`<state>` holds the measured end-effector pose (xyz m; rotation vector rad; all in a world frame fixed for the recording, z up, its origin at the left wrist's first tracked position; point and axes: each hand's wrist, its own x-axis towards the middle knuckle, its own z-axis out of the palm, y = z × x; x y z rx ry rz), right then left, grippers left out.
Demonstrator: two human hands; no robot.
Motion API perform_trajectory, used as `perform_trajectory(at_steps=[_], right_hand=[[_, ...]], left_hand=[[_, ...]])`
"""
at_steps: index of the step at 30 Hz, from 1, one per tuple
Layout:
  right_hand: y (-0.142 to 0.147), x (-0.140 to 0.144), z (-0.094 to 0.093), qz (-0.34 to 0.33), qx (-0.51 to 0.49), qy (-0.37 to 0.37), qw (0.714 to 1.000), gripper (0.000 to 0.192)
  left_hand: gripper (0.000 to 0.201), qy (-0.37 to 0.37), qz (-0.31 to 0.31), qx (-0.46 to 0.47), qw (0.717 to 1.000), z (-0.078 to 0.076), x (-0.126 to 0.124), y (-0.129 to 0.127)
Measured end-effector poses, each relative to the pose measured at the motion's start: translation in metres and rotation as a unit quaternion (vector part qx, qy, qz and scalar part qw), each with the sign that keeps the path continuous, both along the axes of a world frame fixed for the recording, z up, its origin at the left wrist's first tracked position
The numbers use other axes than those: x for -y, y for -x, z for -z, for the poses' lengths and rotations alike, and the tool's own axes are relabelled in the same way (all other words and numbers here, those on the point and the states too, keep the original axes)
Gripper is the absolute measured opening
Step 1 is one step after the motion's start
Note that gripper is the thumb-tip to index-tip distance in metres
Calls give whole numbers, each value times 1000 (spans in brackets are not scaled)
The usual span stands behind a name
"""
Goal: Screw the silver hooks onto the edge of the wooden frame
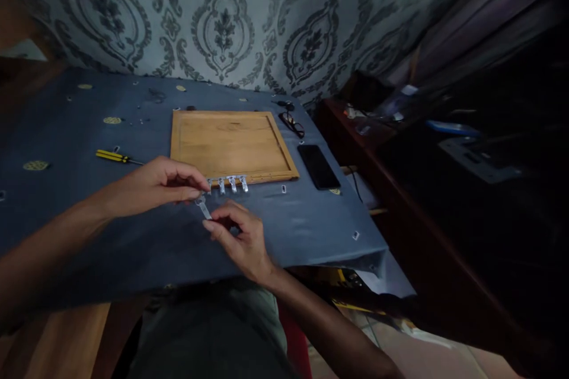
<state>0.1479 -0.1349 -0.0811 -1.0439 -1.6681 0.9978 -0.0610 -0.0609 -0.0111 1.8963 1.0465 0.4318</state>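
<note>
Both hands, right [242, 237] and left [155, 185], pinch a small metal bracket [204, 208]

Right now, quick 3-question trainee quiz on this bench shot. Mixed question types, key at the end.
1. True or false: the yellow screwdriver lies to the left of the wooden tray.
2. What do the left hand and right hand pinch between them?
A. a small metal bracket
B. a coin
C. a pencil
3. Fill in: right of the tray lies a black ____, face up on the blue cloth.

Key: 1 true. 2 A. 3 phone. More metal brackets sit in a row at the tray's near edge; eyeglasses lie by its far right corner.
</note>
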Motion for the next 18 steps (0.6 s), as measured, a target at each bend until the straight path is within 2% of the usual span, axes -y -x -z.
perform_trajectory(at_steps=[2, 4, 8, 11, 13, 15, 18], right_hand=[[-15, 1, -3, -8, -33, 12, 999, 23], [-29, 0, -4, -8, -48, 17, 999, 24], [-54, -7, -1, 48, -49, 41, 997, 27], [-69, -21, 7, 96, -71, 95, 988, 29], [-76, -33, 13, 114, -67, 116, 984, 30], [-81, -44, 18, 120, -47, 130, 983, 31], [-84, -55, 21, 116, -22, 140, 983, 28]], left_hand=[[29, 27, 18, 11, 999, -2, -5, -17], [27, 22, 35, 10, 999, -4, -10, -33], [35, 17, 66, 0, 998, 1, -29, -58], [37, -63, 35, -73, 995, 11, -53, -68], [34, -135, 24, -144, 980, 19, -69, -73], [32, -168, 49, -194, 965, 26, -83, -77], [31, -164, 96, -220, 957, 34, -96, -84]])
